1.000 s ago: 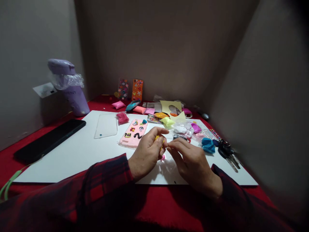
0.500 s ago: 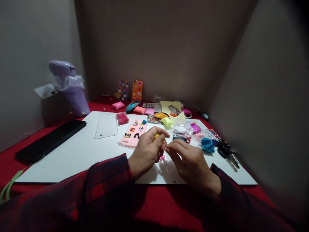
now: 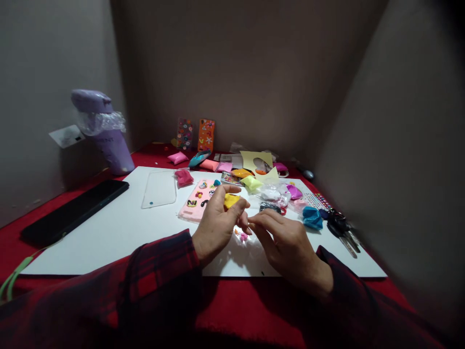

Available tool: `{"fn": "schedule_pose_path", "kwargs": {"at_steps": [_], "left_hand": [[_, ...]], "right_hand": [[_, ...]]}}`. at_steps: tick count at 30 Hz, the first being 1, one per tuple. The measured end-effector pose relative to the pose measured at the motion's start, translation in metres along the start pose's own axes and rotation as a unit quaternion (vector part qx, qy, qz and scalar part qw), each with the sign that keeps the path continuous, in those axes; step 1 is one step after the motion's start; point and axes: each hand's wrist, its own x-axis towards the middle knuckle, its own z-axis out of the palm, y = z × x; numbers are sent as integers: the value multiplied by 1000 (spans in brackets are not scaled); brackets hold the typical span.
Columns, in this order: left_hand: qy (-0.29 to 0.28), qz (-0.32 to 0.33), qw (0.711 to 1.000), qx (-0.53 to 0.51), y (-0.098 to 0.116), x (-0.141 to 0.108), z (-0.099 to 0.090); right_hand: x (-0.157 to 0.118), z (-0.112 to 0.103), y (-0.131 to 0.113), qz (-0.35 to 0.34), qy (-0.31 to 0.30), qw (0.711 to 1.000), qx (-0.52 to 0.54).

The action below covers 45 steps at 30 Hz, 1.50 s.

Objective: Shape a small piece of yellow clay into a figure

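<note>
My left hand [image 3: 217, 225] holds a lump of yellow clay [image 3: 231, 199] between thumb and fingers, just above the white board [image 3: 109, 232]. Beside it, my right hand [image 3: 286, 247] has its fingertips pinched together against the left fingers; whether they hold a bit of clay is too small to tell. A small pink clay piece [image 3: 242, 236] lies on the board under the fingers. Behind my left hand lies a pink phone case [image 3: 196, 201] dotted with clay figures.
Several coloured clay packets [image 3: 312, 217] and wrappers crowd the board's far right, with keys [image 3: 343, 228] beside them. A clear phone case [image 3: 160, 189], a black flat device [image 3: 72, 209], a purple bottle [image 3: 105, 131] and two decorated cases [image 3: 206, 134] stand left and back. Walls close in on three sides.
My left hand has turned and lifted slightly, so the yellow clay now shows fully between its fingers. My right hand has barely moved.
</note>
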Motion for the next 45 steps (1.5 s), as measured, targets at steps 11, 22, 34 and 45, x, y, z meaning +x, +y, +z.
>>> {"fn": "schedule_pose_path", "kwargs": {"at_steps": [11, 22, 34, 45], "left_hand": [[-29, -50, 997, -48, 2, -1, 3], [-30, -51, 998, -32, 5, -4, 4], [-26, -42, 998, 45, 4, -3, 1], [12, -21, 999, 42, 1, -3, 0]], "right_hand": [[2, 1, -1, 0, -23, 1000, -8], [1, 2, 0, -15, -54, 998, -19], [-1, 3, 0, -30, -79, 996, -13], [-1, 3, 0, -38, -99, 994, -27]]}}
